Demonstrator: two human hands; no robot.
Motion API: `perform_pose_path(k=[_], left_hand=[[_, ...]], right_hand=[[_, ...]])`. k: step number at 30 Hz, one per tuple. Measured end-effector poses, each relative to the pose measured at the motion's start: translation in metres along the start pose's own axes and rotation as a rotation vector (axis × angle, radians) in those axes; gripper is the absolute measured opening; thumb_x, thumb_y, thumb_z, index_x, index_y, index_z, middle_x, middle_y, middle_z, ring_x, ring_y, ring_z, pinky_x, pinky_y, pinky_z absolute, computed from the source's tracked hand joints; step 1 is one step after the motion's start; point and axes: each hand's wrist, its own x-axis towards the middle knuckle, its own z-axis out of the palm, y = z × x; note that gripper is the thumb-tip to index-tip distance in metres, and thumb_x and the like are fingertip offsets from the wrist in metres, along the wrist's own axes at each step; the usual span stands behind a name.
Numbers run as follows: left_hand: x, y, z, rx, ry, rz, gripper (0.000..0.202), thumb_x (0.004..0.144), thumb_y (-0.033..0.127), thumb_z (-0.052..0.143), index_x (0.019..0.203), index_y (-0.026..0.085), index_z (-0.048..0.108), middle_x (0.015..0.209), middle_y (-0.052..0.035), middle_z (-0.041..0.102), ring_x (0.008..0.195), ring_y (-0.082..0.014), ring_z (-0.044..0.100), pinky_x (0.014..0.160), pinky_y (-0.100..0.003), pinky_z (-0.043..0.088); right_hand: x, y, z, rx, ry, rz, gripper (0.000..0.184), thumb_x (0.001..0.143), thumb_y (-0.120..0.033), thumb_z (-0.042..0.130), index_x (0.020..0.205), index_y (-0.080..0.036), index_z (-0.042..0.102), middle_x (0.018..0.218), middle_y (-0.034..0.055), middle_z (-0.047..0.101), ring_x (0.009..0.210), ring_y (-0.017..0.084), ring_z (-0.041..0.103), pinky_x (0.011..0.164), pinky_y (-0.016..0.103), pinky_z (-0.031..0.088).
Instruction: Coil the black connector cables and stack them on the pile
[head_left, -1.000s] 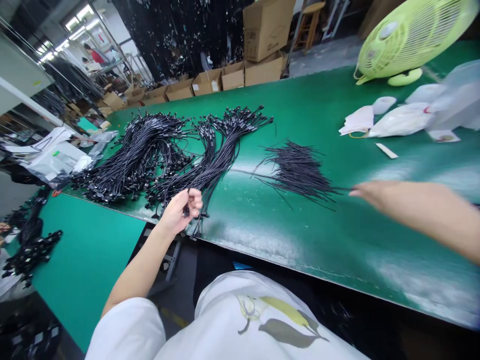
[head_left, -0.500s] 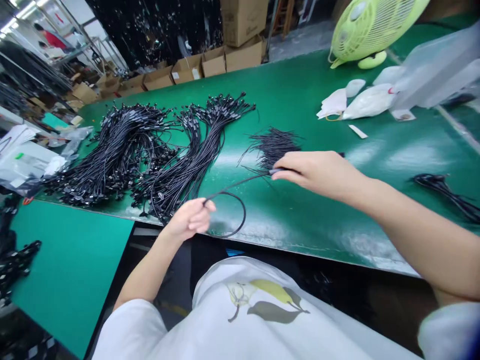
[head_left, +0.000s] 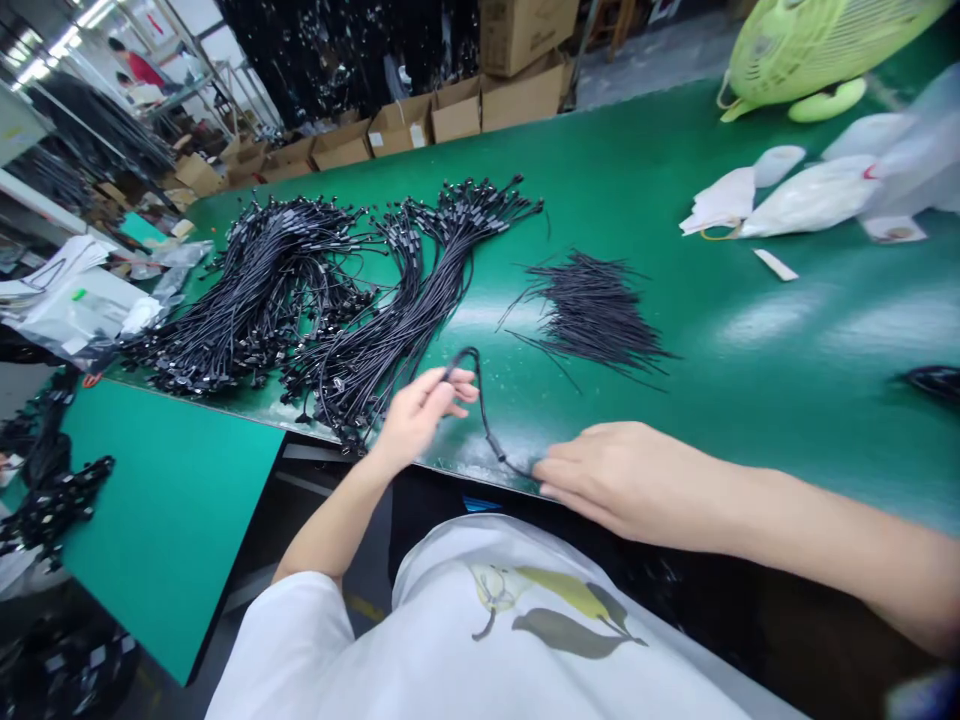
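A black cable [head_left: 482, 400] runs between my two hands above the table's front edge, bending in an arch and carrying a small dark sleeve near its right part. My left hand [head_left: 421, 412] pinches one stretch of it between thumb and fingers. Its other end goes into the closed fingers of my right hand [head_left: 611, 480], where the tip is hidden. Beyond my hands lies a loose heap of thin black wire pieces [head_left: 600, 310]. Left of that, a bundle of black cables [head_left: 427, 290] with connectors fans out, and a larger cable pile [head_left: 247, 300] sits farther left.
A yellow-green fan [head_left: 817, 50] stands at the back right, near white packets [head_left: 810, 200] and a plastic bag. Open cardboard boxes [head_left: 401, 125] line the table's far edge. A lower green board [head_left: 165, 500] adjoins on the left. A person in red [head_left: 141, 70] is far off.
My right hand has come down toward the table's front edge, away from the wire heap. My left hand has risen slightly right. The cable's round loop is now an arch, and the view has shifted right to left.
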Motion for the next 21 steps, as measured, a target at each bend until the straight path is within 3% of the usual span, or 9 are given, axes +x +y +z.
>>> perform_pose_path(k=[2, 5, 8, 10, 13, 15, 17, 19, 21], left_hand=[[-0.005, -0.006, 0.019, 0.133, -0.199, -0.027, 0.032, 0.092, 0.043, 0.054, 0.104, 0.016, 0.067, 0.098, -0.0082, 0.070, 0.094, -0.0185, 0.064, 0.084, -0.030, 0.049], [-0.012, -0.010, 0.030, 0.094, -0.348, -0.097, 0.029, 0.094, 0.040, 0.052, 0.102, 0.016, 0.064, 0.076, -0.0027, 0.066, 0.075, -0.0142, 0.060, 0.079, -0.029, 0.046], [-0.011, -0.013, 0.030, -0.169, -0.203, -0.145, 0.028, 0.091, 0.043, 0.056, 0.096, 0.016, 0.060, 0.058, 0.0042, 0.053, 0.054, -0.0091, 0.048, 0.062, -0.025, 0.042], [-0.008, -0.016, 0.032, -0.313, -0.094, -0.154, 0.031, 0.088, 0.046, 0.060, 0.092, 0.016, 0.059, 0.060, 0.0035, 0.054, 0.053, -0.0089, 0.048, 0.059, -0.024, 0.040], [-0.005, -0.022, 0.041, -0.431, -0.112, -0.240, 0.041, 0.086, 0.054, 0.060, 0.085, 0.014, 0.060, 0.068, -0.0022, 0.060, 0.065, -0.0130, 0.057, 0.070, -0.028, 0.046], [-0.006, -0.025, 0.047, -0.520, -0.128, -0.292, 0.046, 0.085, 0.059, 0.057, 0.074, 0.015, 0.057, 0.063, -0.0005, 0.055, 0.066, -0.0136, 0.057, 0.079, -0.031, 0.047], [-0.007, -0.026, 0.049, -0.624, -0.050, -0.283, 0.045, 0.086, 0.059, 0.057, 0.069, 0.017, 0.050, 0.056, 0.0049, 0.043, 0.057, -0.0099, 0.049, 0.079, -0.030, 0.047], [-0.009, -0.027, 0.046, -0.670, 0.023, -0.275, 0.042, 0.087, 0.055, 0.057, 0.072, 0.018, 0.048, 0.054, 0.0081, 0.035, 0.049, -0.0069, 0.038, 0.074, -0.028, 0.046], [-0.012, -0.029, 0.041, -0.617, 0.000, -0.290, 0.039, 0.088, 0.054, 0.057, 0.077, 0.017, 0.051, 0.054, 0.0092, 0.033, 0.048, -0.0062, 0.034, 0.072, -0.028, 0.045]], right_hand=[[0.014, 0.001, 0.001, 0.111, 0.026, 0.017, 0.037, 0.099, -0.029, 0.037, 0.073, -0.019, 0.061, 0.064, 0.0013, 0.060, 0.055, 0.011, 0.050, 0.056, 0.025, 0.031], [0.028, 0.021, 0.007, 0.225, 0.206, 0.193, 0.029, 0.097, -0.033, 0.045, 0.081, -0.018, 0.063, 0.074, 0.0023, 0.063, 0.065, 0.012, 0.055, 0.060, 0.024, 0.034], [0.037, 0.036, 0.028, 0.456, 0.447, 0.391, 0.034, 0.086, -0.049, 0.061, 0.098, -0.017, 0.061, 0.091, 0.0059, 0.064, 0.081, 0.015, 0.057, 0.070, 0.026, 0.042], [0.043, 0.035, 0.047, 0.723, 0.506, 0.506, 0.041, 0.085, -0.056, 0.058, 0.096, -0.017, 0.059, 0.086, 0.0050, 0.062, 0.078, 0.016, 0.056, 0.070, 0.027, 0.044], [0.052, 0.023, 0.070, 1.098, 0.562, 0.686, 0.044, 0.092, -0.057, 0.045, 0.076, -0.017, 0.053, 0.063, -0.0015, 0.048, 0.058, 0.010, 0.045, 0.057, 0.023, 0.038], [0.056, 0.015, 0.074, 1.298, 0.687, 0.768, 0.045, 0.088, -0.058, 0.052, 0.069, -0.018, 0.048, 0.061, -0.0038, 0.040, 0.052, 0.007, 0.035, 0.052, 0.022, 0.032], [0.056, 0.012, 0.068, 1.600, 0.660, 0.754, 0.046, 0.081, -0.059, 0.063, 0.070, -0.018, 0.047, 0.062, -0.0053, 0.036, 0.051, 0.006, 0.030, 0.051, 0.022, 0.033], [0.053, 0.012, 0.060, 1.919, 0.493, 0.707, 0.047, 0.077, -0.060, 0.067, 0.073, -0.018, 0.048, 0.063, -0.0060, 0.033, 0.052, 0.006, 0.030, 0.054, 0.023, 0.038], [0.049, 0.011, 0.054, 2.075, 0.375, 0.677, 0.045, 0.078, -0.058, 0.067, 0.073, -0.018, 0.048, 0.065, -0.0052, 0.033, 0.055, 0.007, 0.034, 0.058, 0.025, 0.043]])
